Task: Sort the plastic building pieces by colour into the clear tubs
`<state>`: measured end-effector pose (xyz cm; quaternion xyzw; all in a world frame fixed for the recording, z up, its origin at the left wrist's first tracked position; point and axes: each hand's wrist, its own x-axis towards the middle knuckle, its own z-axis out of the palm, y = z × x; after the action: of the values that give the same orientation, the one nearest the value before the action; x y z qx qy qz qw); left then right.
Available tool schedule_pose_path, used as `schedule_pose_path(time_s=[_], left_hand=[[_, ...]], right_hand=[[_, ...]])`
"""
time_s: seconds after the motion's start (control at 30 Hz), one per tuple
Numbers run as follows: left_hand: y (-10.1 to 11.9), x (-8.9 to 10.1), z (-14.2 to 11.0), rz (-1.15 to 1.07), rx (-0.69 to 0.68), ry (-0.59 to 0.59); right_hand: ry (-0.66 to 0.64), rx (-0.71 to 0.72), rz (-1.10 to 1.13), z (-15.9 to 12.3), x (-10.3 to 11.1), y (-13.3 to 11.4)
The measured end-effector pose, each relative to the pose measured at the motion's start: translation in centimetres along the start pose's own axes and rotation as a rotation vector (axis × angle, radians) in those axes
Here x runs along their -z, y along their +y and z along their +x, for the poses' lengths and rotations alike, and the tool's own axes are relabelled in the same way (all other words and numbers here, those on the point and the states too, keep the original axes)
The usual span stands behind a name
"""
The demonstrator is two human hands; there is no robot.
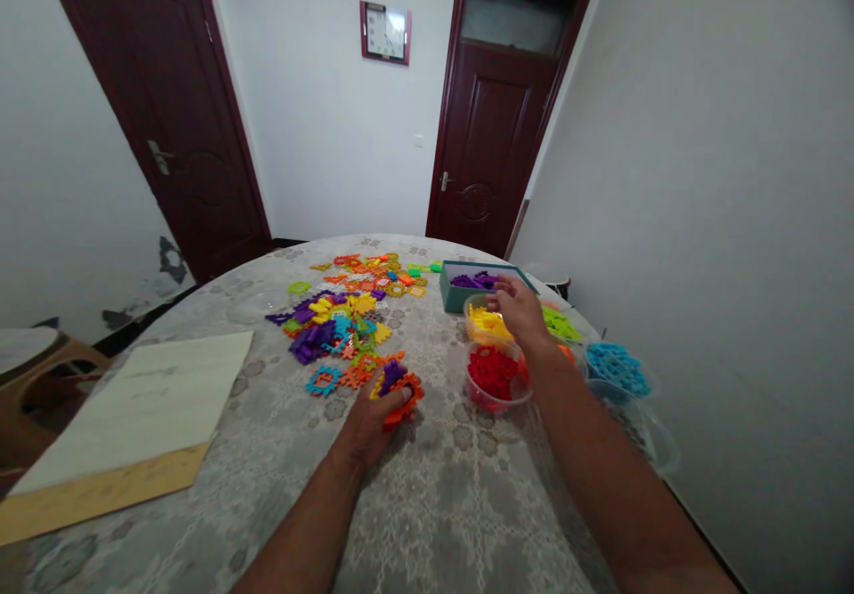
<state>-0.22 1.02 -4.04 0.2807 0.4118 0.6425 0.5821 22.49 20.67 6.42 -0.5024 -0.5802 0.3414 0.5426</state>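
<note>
My left hand is closed around a small stack of plastic interlocking building pieces, orange, purple and yellow, just above the tablecloth. Off to the right, my right hand hovers at the near edge of a green box with purple pieces inside. Its fingers look apart, and I see nothing held in them. Below that hand stands a clear bowl of yellow pieces, with a bowl of red pieces closer to me. A mixed heap of pieces lies beyond my left hand, a blue square piece at its near edge.
Bowls of green pieces, blue pieces and grey pieces line the right side, partly behind my right forearm. More loose pieces spread at the table's far side. A paper sheet lies at left.
</note>
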Motion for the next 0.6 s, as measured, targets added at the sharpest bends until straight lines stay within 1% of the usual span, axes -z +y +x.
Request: schedule_pose_path(time_s=[0.03,0.1,0.2,0.3,0.37,0.43,0.53,0.6], left_hand=[[0.0,-0.1,0.0,0.004,-0.002,-0.014],[-0.1,-0.2,-0.1,0.02,-0.009,-0.057],[-0.3,-0.2,-0.2,0.055,-0.009,-0.13],[-0.4,-0.1,-0.2,0.077,0.002,-0.171],[-0.5,-0.1,-0.2,0.087,-0.002,-0.196],[-0.5,-0.1,-0.2,0.095,-0.012,-0.219],[-0.6,-0.1,-0.2,0.082,-0.024,-0.252],[-0.7,-0.1,-0.2,0.056,-0.003,-0.294]], right_hand=[[-0.063,0.021,-0.024,-1.1,-0.3,0.3],[-0.237,0.054,-0.073,-3.9,-1.1,0.5],[-0.483,0.09,-0.142,-8.4,-2.6,0.0],[-0.623,0.215,-0.245,-11.6,-4.2,-0.8],[-0.688,0.322,-0.307,-12.7,-5.0,-1.1],[-0.742,0.38,-0.333,-13.2,-5.4,-1.2],[-0.796,0.347,-0.311,-13.2,-5.4,-1.3],[-0.847,0.247,-0.24,-13.1,-5.1,-1.5]])
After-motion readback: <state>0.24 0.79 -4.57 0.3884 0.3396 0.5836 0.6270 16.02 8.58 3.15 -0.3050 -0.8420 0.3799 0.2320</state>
